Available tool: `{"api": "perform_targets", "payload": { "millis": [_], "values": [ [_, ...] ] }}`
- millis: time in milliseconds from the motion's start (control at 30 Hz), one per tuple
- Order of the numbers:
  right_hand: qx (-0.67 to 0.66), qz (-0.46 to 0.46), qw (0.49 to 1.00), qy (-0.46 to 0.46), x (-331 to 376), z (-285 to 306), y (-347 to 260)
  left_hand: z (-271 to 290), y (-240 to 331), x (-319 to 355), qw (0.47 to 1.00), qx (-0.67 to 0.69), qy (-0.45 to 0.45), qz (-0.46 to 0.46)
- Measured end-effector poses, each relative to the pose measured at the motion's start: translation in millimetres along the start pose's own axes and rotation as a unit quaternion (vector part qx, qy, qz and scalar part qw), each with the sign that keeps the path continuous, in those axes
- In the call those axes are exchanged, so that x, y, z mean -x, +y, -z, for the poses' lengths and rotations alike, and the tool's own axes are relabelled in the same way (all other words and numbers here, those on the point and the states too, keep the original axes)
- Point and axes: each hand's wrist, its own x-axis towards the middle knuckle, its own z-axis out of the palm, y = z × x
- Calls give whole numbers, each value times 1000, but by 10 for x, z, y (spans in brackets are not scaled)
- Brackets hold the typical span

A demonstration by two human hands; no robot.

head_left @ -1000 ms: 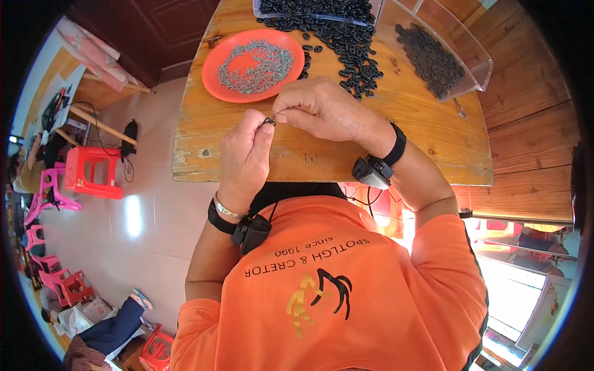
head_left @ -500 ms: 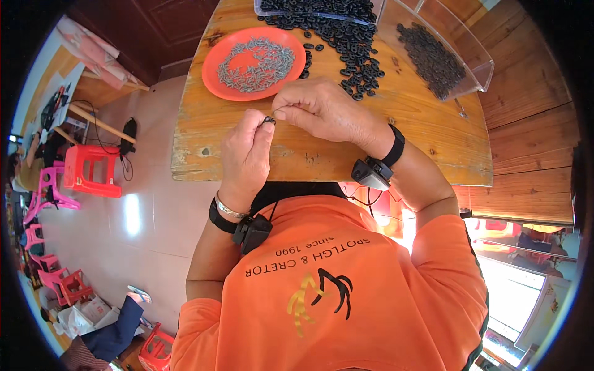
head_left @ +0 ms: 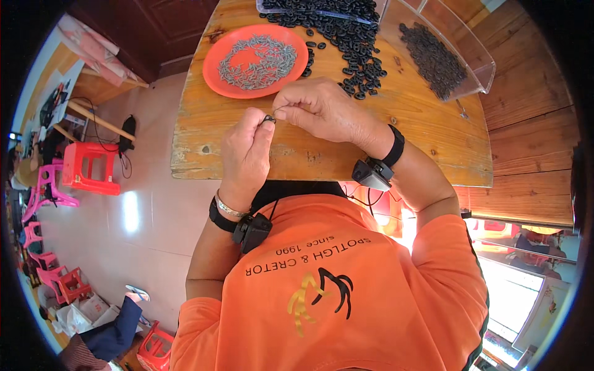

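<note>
A small black piece (head_left: 269, 119) is pinched between the thumb and forefinger of my left hand (head_left: 245, 151), over the near part of the wooden table. My right hand (head_left: 322, 112) meets it from the right, thumb and forefinger pressed together at the piece's edge. Something thin and tiny seems to show at those fingertips, too small to name. Just beyond both hands sits a round orange-red plate (head_left: 212, 73) holding many small grey metal pins or screws (head_left: 272, 60). Loose black oval pieces with holes (head_left: 359, 59) are spread behind my right hand.
A clear bin (head_left: 484, 77) with small dark parts (head_left: 433, 62) stands at the table's right. Another clear box (head_left: 322, 13) at the far edge holds more black pieces. Left of the wooden table (head_left: 192, 151) are a red stool (head_left: 93, 167) and a pink chair (head_left: 49, 182).
Both hands keep the same pinch at the black piece, with barely any movement of the fingers. The view has shifted very slightly.
</note>
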Motion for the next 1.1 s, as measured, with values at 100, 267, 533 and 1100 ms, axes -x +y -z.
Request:
{"api": "perform_targets", "payload": {
  "millis": [100,267,533,1100],
  "values": [
    [5,3,1000,-1,-4,1,-7,-2,-41,3,1000,-8,4,-10],
    [13,-1,1000,-2,2,-10,-1,-32,46,18,1000,-3,4,24],
    [39,20,999,-6,15,-17,-7,-21,-30,20,997,-73,-10,-35],
    [168,-101,972,126,9,573,525,-37,25,-32,972,163,7,167]
  ]
}}
